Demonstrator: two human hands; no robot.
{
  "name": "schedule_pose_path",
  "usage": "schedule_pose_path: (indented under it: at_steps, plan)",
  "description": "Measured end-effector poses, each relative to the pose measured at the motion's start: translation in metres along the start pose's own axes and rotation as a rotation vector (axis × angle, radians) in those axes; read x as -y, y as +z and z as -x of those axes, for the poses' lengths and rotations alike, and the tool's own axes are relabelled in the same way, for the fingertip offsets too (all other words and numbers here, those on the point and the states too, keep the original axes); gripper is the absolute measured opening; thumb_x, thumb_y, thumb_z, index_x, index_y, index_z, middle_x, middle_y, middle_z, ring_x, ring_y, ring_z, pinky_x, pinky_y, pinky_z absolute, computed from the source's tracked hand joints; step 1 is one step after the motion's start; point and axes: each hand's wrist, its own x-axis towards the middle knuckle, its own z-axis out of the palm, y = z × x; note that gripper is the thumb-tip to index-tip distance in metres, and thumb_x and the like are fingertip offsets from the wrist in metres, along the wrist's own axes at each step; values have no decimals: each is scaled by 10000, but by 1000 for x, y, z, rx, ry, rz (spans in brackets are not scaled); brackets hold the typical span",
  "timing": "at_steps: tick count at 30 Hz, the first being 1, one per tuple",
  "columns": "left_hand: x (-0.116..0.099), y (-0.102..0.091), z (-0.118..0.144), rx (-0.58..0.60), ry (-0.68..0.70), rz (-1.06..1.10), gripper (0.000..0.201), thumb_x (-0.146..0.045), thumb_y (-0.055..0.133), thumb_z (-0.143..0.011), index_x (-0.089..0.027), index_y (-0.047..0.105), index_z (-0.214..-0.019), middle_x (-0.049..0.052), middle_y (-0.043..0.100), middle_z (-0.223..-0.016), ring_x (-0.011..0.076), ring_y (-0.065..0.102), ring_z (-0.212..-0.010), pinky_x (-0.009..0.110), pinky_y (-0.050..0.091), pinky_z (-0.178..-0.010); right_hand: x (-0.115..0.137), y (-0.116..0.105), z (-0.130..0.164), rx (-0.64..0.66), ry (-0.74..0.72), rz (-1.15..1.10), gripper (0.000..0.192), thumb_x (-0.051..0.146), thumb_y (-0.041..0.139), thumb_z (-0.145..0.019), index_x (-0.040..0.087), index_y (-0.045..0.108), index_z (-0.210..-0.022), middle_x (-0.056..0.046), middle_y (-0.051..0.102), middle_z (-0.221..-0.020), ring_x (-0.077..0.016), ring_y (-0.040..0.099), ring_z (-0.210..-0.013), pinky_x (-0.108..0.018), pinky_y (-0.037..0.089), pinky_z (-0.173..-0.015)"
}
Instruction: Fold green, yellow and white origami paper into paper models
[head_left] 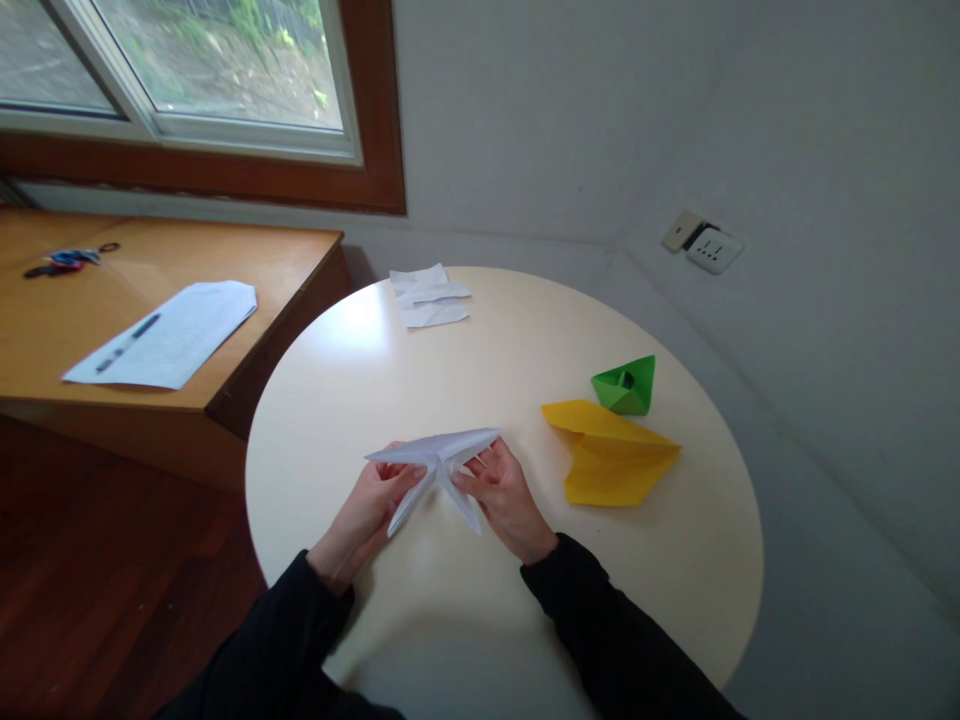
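Folded white paper (439,470) held just above the round cream surface (390,330), near its front edge. Left hand (371,510) pinching the left flap, fingers closed on it; right hand (506,500) gripping the right side likewise. Yellow paper model (611,455) and green paper boat (626,385) to the right, well apart from both hands.

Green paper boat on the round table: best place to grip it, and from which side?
Judging by its pose, pinch the green paper boat by its upright pointed tip at the right end, coming from above. It sits upright on the round table, open side up, with thin folded walls that a side squeeze might crush. The yellow folded paper lies close in front, so a near-side approach looks crowded. Both hands hold the white folded paper.
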Motion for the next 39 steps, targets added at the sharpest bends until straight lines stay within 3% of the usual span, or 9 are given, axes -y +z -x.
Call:
schedule_pose_path:
  at_steps: [6, 12, 15, 19, 25, 29, 33, 39]
  plan:
    - [1, 1, -3, 71, -28, 66, 260, -156, 800, -558, -116, 627, -748, 31, 661, -696, 125, 611, -622, 223, 482, -619, 3, -1, 1, 40, -20, 56, 461, 226, 789, -572, 255, 472, -906, 30, 540, -873, -118, 591, -810, -240, 522, -725]
    - [2, -2, -1, 203, -48, 95, 267, -164, 751, -653, -138, 637, -892, 46, 673, -828, 145, 626, -775, 239, 481, -736, 10, -2, 3, 84, -74, 171, 480, 210, 774, -607, 272, 532, -1017, 0, 550, -968, -140, 573, -923, -248, 535, -727]
    - [3, -4, -1, 283, -127, 53, 313, -217, 704, -719, -160, 619, -1014, 57, 663, -870, 155, 622, -740, 291, 495, -723, 14, -2, 5, 143, -140, 246, 323, 212, 735, -667, 258, 603, -959, -19, 528, -993, -148, 569, -940, -257, 530, -736]
    - [0, -5, -1, 378, -130, -67, 300, -267, 663, -761, -138, 630, -1030, 51, 639, -767, 114, 571, -599, 240, 464, -602, 20, -6, 7, 200, -221, 346, 107, 230, 712, -704, 219, 639, -781, -37, 509, -958, -152, 575, -894, -269, 520, -727]
    - [-10, -3, -1, 320, -110, -71, 431, -243, 776, -610, -163, 648, -1014, 53, 649, -823, 119, 565, -641, 218, 448, -584, 28, -11, 7, 245, -444, 651, 39, 222, 669, -750, 209, 633, -756, -56, 568, -915, -170, 584, -871, -313, 493, -771]
    - [-11, -5, -4, 222, -68, -48, 356, -220, 775, -609, -160, 663, -941, 41, 663, -822, 106, 574, -659, 193, 438, -607, 30, -14, 8, 291, -574, 829, 131, 175, 637, -763, 219, 638, -887, -76, 584, -978, -190, 575, -949, -333, 487, -809]
    - [-9, -7, -6, 139, -2, -43, 428, -198, 799, -557, -170, 634, -951, 22, 669, -783, 104, 580, -628, 187, 430, -584, 29, -15, 9, 203, -689, 1059, 259, 138, 621, -757, 244, 617, -993, -80, 583, -1053, -211, 537, -1027, -393, 452, -873]
    - [-11, -1, 1, 85, 67, -228, 514, -323, 788, -585, -171, 580, -1030, -18, 604, -675, 104, 539, -569, 190, 387, -521, 23, -10, 8, 136, -813, 1228, 247, 155, 617, -769, 239, 626, -1001, -88, 592, -1074, -225, 538, -1036, -428, 432, -880]
